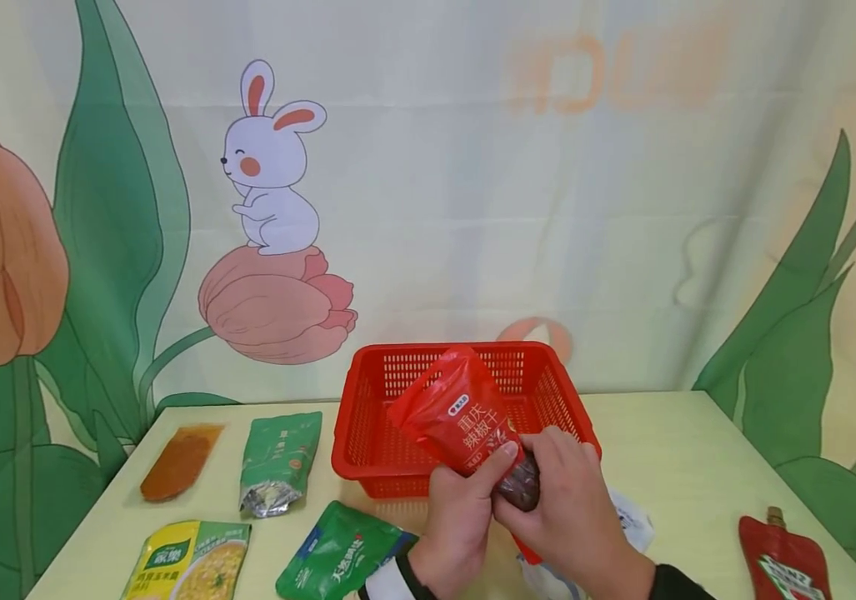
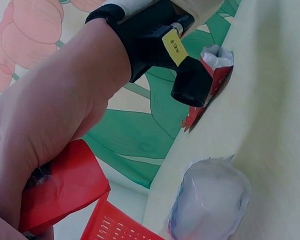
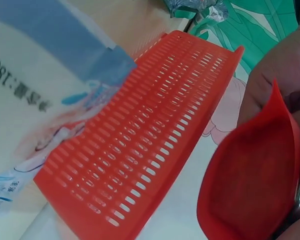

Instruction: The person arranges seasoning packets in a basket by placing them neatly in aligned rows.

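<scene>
Both hands hold a red bag of dried chilies, tilted over the red plastic basket. My left hand grips its lower left side, thumb lying across the printed front. From the other side my right hand grips the lower end, where dark contents show through a clear window. In the left wrist view the right hand curls round the red bag. The right wrist view looks onto the bag's red bottom, with the basket beside it. Some fingertips are hidden behind the bag.
To the left lie a brown-orange packet, a green pouch with silver end, a yellow-green soup packet and a green bag. A white packet is partly hidden by the right hand. A red Heinz pouch lies right.
</scene>
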The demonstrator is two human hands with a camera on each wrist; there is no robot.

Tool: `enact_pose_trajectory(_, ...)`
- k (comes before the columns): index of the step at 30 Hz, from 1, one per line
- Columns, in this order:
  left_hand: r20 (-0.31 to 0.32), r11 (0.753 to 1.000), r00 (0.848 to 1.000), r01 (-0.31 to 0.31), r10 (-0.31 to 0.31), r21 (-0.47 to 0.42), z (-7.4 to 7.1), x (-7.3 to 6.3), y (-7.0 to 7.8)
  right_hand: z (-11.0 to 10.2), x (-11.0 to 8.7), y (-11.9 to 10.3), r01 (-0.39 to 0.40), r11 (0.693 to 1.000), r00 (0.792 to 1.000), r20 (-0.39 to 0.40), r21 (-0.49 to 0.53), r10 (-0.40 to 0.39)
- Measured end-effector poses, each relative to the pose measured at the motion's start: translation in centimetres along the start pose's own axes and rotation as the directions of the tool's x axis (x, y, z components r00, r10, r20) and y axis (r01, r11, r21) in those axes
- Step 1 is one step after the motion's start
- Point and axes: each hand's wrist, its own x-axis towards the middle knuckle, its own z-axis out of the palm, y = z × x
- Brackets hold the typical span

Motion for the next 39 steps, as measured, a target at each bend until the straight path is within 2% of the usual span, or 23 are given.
enact_pose_trajectory(6,0.026,0.999,1.0,-0.006,0.005,0.038,-0.7,0.2,0.2,-0.4,0.0,0.0,0.023,1.0,1.0,0.014,0.007,-0.023)
enact_pose_trajectory(9,0.045,0.997,0.999,-0.004,0.0,0.078,-1.1,0.5,0.5,-0.9,0.2,-0.1,0.02,0.999,0.999,0.048,0.042,-0.022)
enact_pose_trajectory(13,0.07,0.994,0.998,-0.005,-0.003,0.108,-1.7,0.9,1.0,-1.8,0.7,-0.1,-0.027,0.992,0.99,0.141,0.119,0.01)
enact_pose_trajectory(16,0.094,0.992,0.996,-0.022,0.01,0.124,-2.2,1.0,1.3,-2.6,1.1,0.0,-0.108,0.969,0.969,0.24,0.222,0.053)
enact_pose_trajectory(20,0.152,0.992,0.988,-0.049,0.03,0.12,-2.7,1.1,1.6,-3.6,1.7,0.3,-0.27,0.893,0.922,0.363,0.36,0.133)
enact_pose_trajectory(24,0.231,0.991,0.972,-0.061,0.033,0.115,-3.1,1.0,2.0,-4.4,2.5,0.9,-0.393,0.82,0.88,0.43,0.416,0.204)
enact_pose_trajectory(28,0.301,0.985,0.954,-0.046,-0.005,0.165,-3.5,0.8,2.2,-4.7,3.3,1.8,-0.418,0.764,0.874,0.447,0.491,0.191)
enact_pose_trajectory(32,0.364,0.976,0.93,-0.029,-0.052,0.215,-3.7,0.6,2.2,-4.8,3.8,2.3,-0.433,0.675,0.869,0.475,0.598,0.137)
enact_pose_trajectory(35,0.419,0.973,0.905,-0.024,-0.076,0.229,-3.9,0.4,2.2,-4.9,4.1,2.2,-0.47,0.606,0.852,0.509,0.642,0.121)
enact_pose_trajectory(39,0.484,0.965,0.867,-0.017,-0.115,0.261,-4.0,0.3,2.1,-5.2,4.3,2.0,-0.517,0.557,0.821,0.56,0.65,0.108)
